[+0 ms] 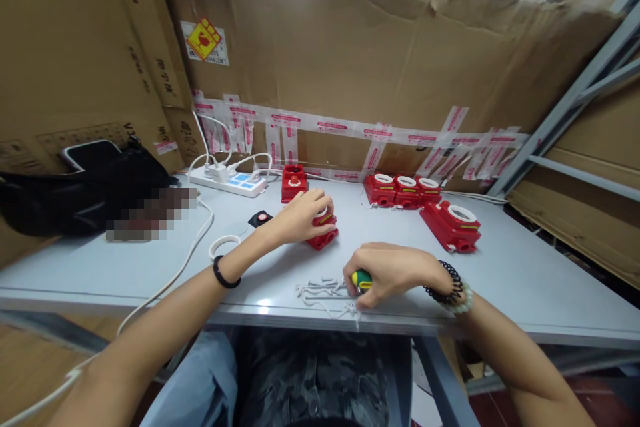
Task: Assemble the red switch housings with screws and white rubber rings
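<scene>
My left hand (299, 217) is closed on a small red housing (324, 239) with a white ring, resting on the table; the fingers cover part of it. Closer to the table's front edge, my right hand (397, 270) grips the green and yellow handle of a screwdriver (363, 279). Its thin metal shaft appears to lie low over the tabletop, pointing left. Beside the shaft are several loose screws (329, 281) and a tangle of white string (320, 307). A white ring (224, 245) and a black piece with a red centre (261, 217) lie left of the held housing.
Another red housing (294, 184) stands behind my left hand. Several red housings with white rings (407, 192) line the back right, with a larger one (453, 225) nearer. A power strip (230, 180), white cable (193, 247) and black bag (100, 180) occupy the left. Cardboard (320, 67) walls the back.
</scene>
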Motion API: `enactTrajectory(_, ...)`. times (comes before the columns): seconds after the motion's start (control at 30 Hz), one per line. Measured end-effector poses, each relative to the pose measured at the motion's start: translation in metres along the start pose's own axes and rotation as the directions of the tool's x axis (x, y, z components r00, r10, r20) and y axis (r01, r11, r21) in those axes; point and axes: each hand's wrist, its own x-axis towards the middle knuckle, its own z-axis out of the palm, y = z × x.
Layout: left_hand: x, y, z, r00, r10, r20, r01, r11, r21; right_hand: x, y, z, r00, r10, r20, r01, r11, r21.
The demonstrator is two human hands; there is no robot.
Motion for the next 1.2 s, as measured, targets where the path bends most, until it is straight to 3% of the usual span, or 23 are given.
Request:
enactTrajectory(0.3, 0.000, 0.000, 0.001, 0.999, 0.003, 0.041, -0.004, 1.000, 0.024, 0.009, -0.007, 0.008, 0.998, 0.036, -0.048, -0.041, 0.991, -0.125)
enactTrajectory(0.43, 0.000, 0.001, -0.002, 1.000, 0.005, -0.022, -0.006, 0.998, -0.069, 0.002, -0.003, 0.000, 0.995, 0.002, -0.103, -0.001, 1.000, 0.006)
enactTrajectory(0.5, 0.000, 0.006, -0.007, 0.997, -0.005, -0.080, -0.014, 0.972, -0.236, -0.006, 0.001, -0.008, 0.988, -0.010, -0.156, 0.025, 0.995, 0.097)
enactTrajectory(0.57, 0.001, 0.015, -0.013, 0.998, -0.013, -0.057, -0.018, 0.862, -0.507, -0.014, 0.004, -0.018, 0.968, 0.000, -0.251, 0.042, 0.985, 0.165)
enactTrajectory(0.63, 0.001, 0.025, -0.018, 0.996, 0.039, 0.077, 0.035, 0.639, -0.768, -0.021, 0.006, -0.026, 0.936, 0.040, -0.349, 0.033, 0.979, 0.201)
enactTrajectory(0.7, 0.002, 0.032, -0.020, 0.968, 0.130, 0.215, 0.144, 0.416, -0.898, -0.026, 0.008, -0.033, 0.906, 0.100, -0.411, -0.001, 0.972, 0.233)
enactTrajectory(0.77, 0.001, 0.034, -0.020, 0.946, 0.168, 0.276, 0.215, 0.311, -0.926, -0.031, 0.011, -0.038, 0.883, 0.161, -0.442, -0.044, 0.964, 0.263)
enactTrajectory(0.97, -0.001, 0.022, -0.017, 0.967, -0.019, 0.253, 0.240, 0.389, -0.889, -0.043, 0.034, -0.047, 0.843, 0.340, -0.416, -0.234, 0.930, 0.285)
enactTrajectory(1.07, 0.001, 0.014, -0.018, 0.972, -0.147, 0.184, 0.232, 0.455, -0.860, -0.040, 0.050, -0.047, 0.857, 0.382, -0.344, -0.316, 0.920, 0.233)
enactTrajectory(1.2, 0.003, 0.010, -0.021, 0.963, -0.256, 0.084, 0.222, 0.576, -0.787, -0.028, 0.067, -0.039, 0.837, 0.456, -0.303, -0.443, 0.889, 0.112)
